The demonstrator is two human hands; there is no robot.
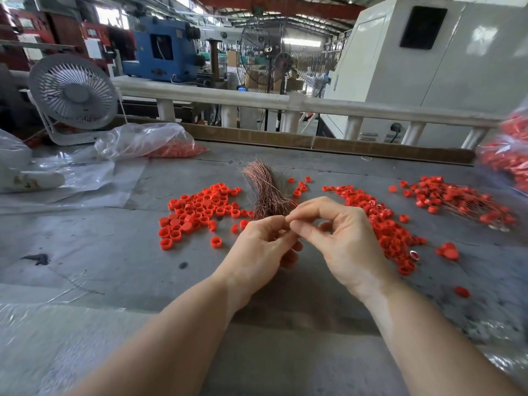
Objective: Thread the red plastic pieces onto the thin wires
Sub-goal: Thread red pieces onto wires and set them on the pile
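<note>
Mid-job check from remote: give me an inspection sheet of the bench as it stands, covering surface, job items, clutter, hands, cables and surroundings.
Surface: grey table, scuffed and stained, partly under clear plastic sheet.
Job's things: copper wire bundle at centre; loose red caps to its left; more red caps to its right; threaded caps on wires far right.
Clutter: bags of red caps at back left and at right edge; white desk fan.
Hands: left hand grips the bundle's lower end; right hand pinches at the same spot.
Cables: power lead behind the white railing.
Surroundings: factory hall, blue machine, standing fan.
</note>
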